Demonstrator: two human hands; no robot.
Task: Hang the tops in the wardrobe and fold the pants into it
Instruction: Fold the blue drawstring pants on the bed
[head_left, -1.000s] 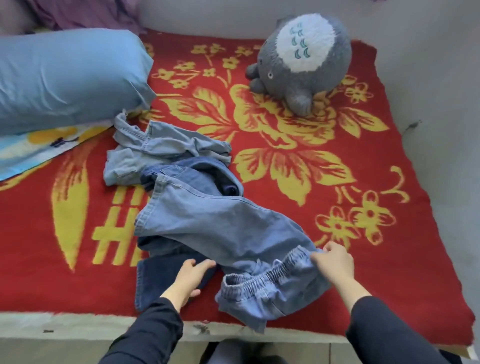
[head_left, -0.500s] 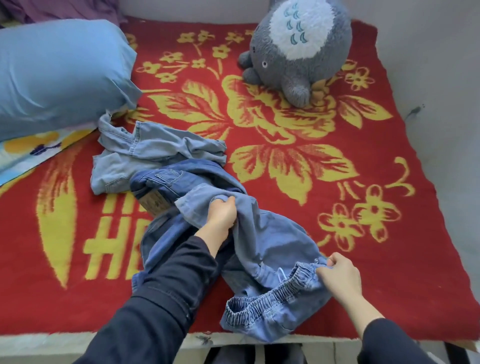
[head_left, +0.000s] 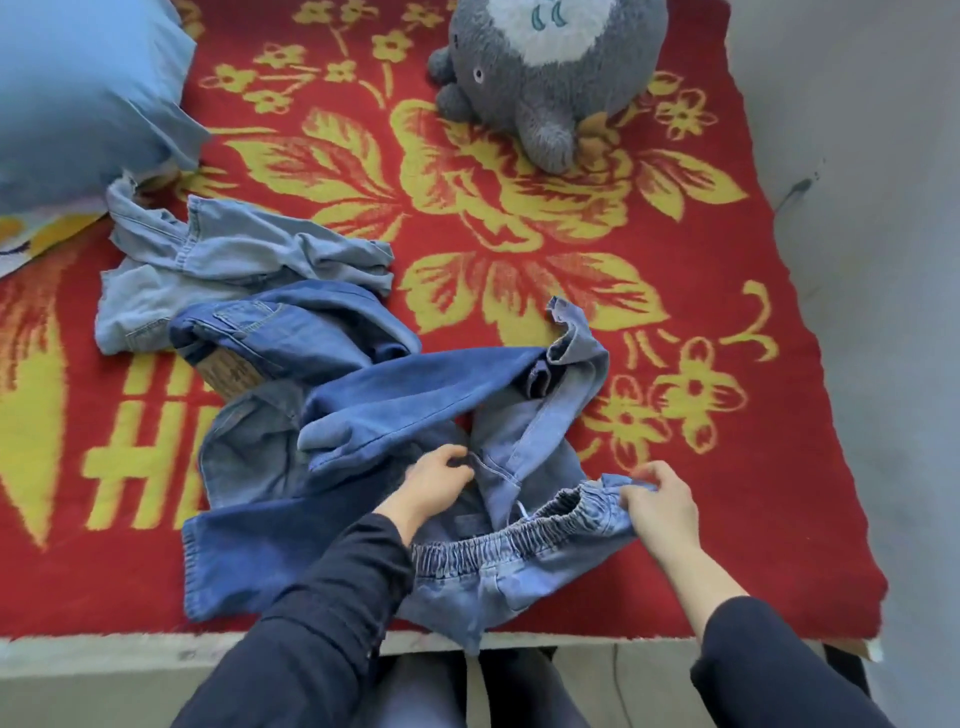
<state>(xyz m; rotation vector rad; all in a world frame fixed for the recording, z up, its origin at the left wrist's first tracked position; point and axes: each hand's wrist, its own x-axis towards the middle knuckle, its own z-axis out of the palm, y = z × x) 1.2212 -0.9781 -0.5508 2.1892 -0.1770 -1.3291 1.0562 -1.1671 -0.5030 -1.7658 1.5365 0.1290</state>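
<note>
Seen from the head camera, the only writing is a row of yellow block letters (head_left: 135, 441) woven into the red blanket (head_left: 727, 467), to the left of the left hand. An "H" shape can be made out, and the rest is covered by clothing. A brown patch (head_left: 228, 371) sits on the waist of the dark jeans (head_left: 415, 395), but its print is too small to read.

The blanket is fuzzy, with large yellow flowers and leaves. The dark jeans are heavy denim, crumpled, with one leg stretched across in front of both hands. The light pants (head_left: 524, 577) are softer, paler denim with a gathered elastic waistband (head_left: 519, 535). They lie at the near edge of the bed (head_left: 104, 649), between and under the hands, partly on top of the dark jeans.

The left hand (head_left: 434, 483) has its fingers curled into the light pants at a stitched seam. The right hand (head_left: 662, 506) pinches the right end of the waistband between thumb and fingers. Both arms wear dark sleeves (head_left: 322, 623).

Beyond the left hand lies a rumpled pale denim garment (head_left: 228, 254), with a smooth blue pillow (head_left: 78, 93) past it. Far ahead of the right hand sits a round grey plush toy (head_left: 545, 67).
</note>
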